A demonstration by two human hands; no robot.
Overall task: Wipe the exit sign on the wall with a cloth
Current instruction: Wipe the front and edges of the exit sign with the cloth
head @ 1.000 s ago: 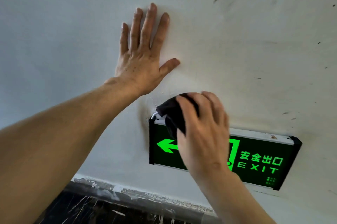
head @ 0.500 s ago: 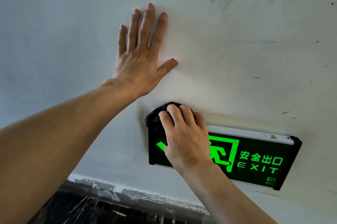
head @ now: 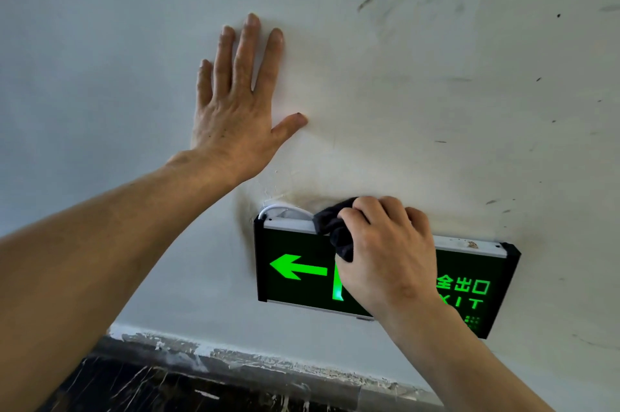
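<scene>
1. Where it is fixed flat against the wall (head: 419, 59), low in the right half of the view, the exit sign (head: 295, 284) is a black rectangular box with a pale strip along its top edge; its long axis runs across the view, the right end sitting a little lower than the left.
2. Face markings: a bright green arrow (head: 297, 266) points toward the sign's left end; green characters and part of the word EXIT show near the right end; the middle of the face is covered by a hand.
3. A white cable (head: 278, 209) loops out just above the sign's top left corner.
4. Cloth (head: 337, 230): dark, bunched, lying over the sign's top edge left of centre and hanging a short way down the face.
5. Right hand (head: 385, 254): fingers curled over the cloth, gripping it and pressing it against the top edge; the forearm comes up from the lower right corner.
6. Left hand (head: 235, 109): spread wide and holding nothing, palm flat on the wall above and to the left of the sign, fingers pointing up, thumb out toward the right; apart from the sign.
7. Wall: pale, scuffed, with dark smudges around the sign's upper left corner and scattered marks at upper right.
8. A dark band (head: 167, 384) with chipped, flaking paint along its upper border runs beneath the wall at the bottom of the view.
</scene>
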